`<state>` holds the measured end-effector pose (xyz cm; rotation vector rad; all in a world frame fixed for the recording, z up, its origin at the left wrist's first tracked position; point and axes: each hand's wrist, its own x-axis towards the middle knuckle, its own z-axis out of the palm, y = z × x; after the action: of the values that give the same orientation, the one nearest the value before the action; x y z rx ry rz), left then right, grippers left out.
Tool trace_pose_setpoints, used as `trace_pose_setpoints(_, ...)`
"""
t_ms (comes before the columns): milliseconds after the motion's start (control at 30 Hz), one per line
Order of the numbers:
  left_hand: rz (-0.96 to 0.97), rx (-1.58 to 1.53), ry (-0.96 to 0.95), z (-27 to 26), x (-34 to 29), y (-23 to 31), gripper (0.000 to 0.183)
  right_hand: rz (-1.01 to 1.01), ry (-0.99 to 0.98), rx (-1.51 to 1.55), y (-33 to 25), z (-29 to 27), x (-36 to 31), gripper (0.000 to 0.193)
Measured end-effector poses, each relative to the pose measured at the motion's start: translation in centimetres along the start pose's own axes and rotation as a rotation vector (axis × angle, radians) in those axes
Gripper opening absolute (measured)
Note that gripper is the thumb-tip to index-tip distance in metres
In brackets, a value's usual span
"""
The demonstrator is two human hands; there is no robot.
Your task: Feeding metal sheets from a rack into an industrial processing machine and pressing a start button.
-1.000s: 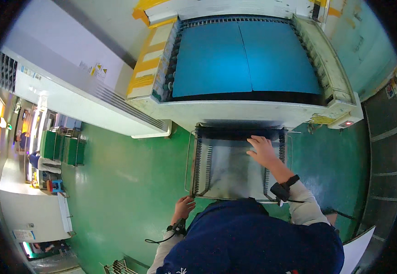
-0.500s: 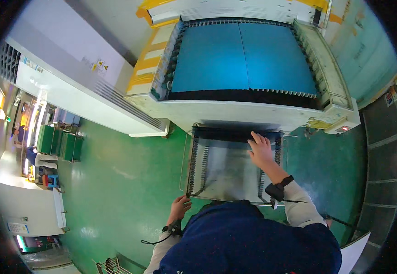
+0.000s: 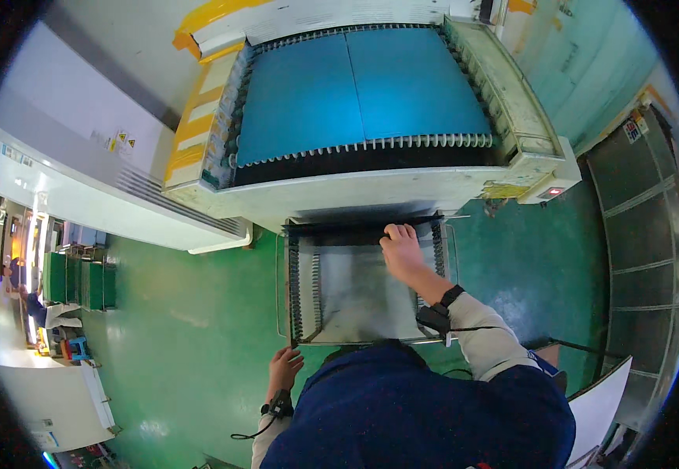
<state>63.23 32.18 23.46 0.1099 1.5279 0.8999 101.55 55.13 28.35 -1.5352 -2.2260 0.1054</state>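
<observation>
Fingers (image 3: 283, 361) of the left hand (image 3: 283, 369) are curling around the near left corner of the wire tray (image 3: 302, 293), gripping its rim, while the person's dark blue top (image 3: 425, 414) is hiding the near edge between the arms. Further out, the right hand (image 3: 402, 252) is lying flat with fingers spread and released on the far end of the grey sheet (image 3: 355, 289), grasping nothing. That sheet is resting inside the tray, pale and slightly glossy, lying between two black toothed rails running along the tray's sides. Green floor (image 3: 191, 328) is spreading to the left and right of the tray. Beyond the hand, the tray is meeting the front of a large pale machine (image 3: 371, 191), whose blue top panels (image 3: 355, 86) are filling the far view.
</observation>
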Motion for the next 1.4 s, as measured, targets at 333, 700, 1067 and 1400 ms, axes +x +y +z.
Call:
trace_pose_setpoints(333,0.012,-0.037,-0.007,0.0,-0.7,0.9,0.038,-0.044,-0.178,-0.004,0.5,1.1,1.3,0.016)
trace_pose_setpoints(700,0.015,-0.019,0.001,-1.3,-1.4,1.4,0.039,0.014,-0.436,-0.178,0.6,2.7,2.9,0.01)
trace_pose_setpoints(1067,0.047,0.138,0.063,-8.1,-4.1,-3.7,0.051,-0.048,-0.375,-0.217,-3.9,0.9,-1.5,0.015)
trace_pose_setpoints(1400,0.531,0.746,0.16,-9.9,-6.1,-7.0,0.072,-0.072,-0.331,-0.303,-5.5,0.7,-7.3,0.014)
